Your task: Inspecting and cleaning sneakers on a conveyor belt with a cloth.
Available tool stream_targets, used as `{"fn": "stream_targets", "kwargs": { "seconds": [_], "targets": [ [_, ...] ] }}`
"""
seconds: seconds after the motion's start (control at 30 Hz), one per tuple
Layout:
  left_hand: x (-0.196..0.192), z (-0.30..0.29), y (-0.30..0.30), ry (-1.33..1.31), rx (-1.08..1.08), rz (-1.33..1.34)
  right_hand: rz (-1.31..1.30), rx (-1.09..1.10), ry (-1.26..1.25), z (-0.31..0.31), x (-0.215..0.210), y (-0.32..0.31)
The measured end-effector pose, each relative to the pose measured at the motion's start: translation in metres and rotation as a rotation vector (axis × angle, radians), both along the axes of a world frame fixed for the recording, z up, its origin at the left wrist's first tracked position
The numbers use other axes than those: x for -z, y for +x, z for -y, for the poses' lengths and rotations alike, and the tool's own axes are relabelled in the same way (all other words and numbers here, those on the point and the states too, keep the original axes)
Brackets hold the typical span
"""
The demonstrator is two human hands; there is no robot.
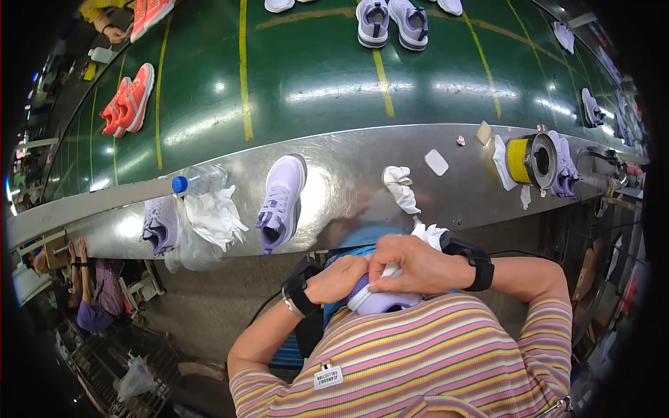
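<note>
In my lap, close against my body, rests a lavender sneaker (385, 302) with a white sole, partly covered by my hands. My left hand (339, 280) is closed on the shoe's left side. Bent over it, my right hand (417, 266) has its thumb and fingers pinched at the shoe's surface. Some white material shows under those fingers; whether it is cloth or part of the shoe is hard to tell. White crumpled paper or cloth (431, 233) sticks out beyond my right hand. Another lavender sneaker (281, 198) stands on the metal bench ahead, left of my hands.
The metal bench (341, 157) runs along a green conveyor (306, 83) carrying purple sneakers (373, 24) and coral sneakers (132, 101). On the bench lie a crumpled white cloth (399, 188), a white pad (436, 162), a yellow-labelled can (528, 161) and a plastic bottle (202, 180). Other people work at left.
</note>
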State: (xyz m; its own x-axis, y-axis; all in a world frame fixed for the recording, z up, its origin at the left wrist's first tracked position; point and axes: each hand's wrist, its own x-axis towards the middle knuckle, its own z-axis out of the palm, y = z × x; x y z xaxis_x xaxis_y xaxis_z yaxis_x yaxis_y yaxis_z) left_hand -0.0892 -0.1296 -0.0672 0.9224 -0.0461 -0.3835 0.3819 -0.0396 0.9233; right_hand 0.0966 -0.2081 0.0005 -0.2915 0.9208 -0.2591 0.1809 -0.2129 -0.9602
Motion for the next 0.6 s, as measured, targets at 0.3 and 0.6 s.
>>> {"fn": "stream_targets", "kwargs": {
  "seconds": [0.3, 0.6],
  "targets": [
    [-0.024, -0.001, -0.008, -0.194, -0.318, -0.070, 0.331, 0.383, 0.078, 0.009, 0.012, 0.051],
    [-0.042, -0.001, -0.012, 0.098, -0.250, -0.304, 0.369, 0.296, 0.393, 0.007, 0.027, 0.019]
  ]
}}
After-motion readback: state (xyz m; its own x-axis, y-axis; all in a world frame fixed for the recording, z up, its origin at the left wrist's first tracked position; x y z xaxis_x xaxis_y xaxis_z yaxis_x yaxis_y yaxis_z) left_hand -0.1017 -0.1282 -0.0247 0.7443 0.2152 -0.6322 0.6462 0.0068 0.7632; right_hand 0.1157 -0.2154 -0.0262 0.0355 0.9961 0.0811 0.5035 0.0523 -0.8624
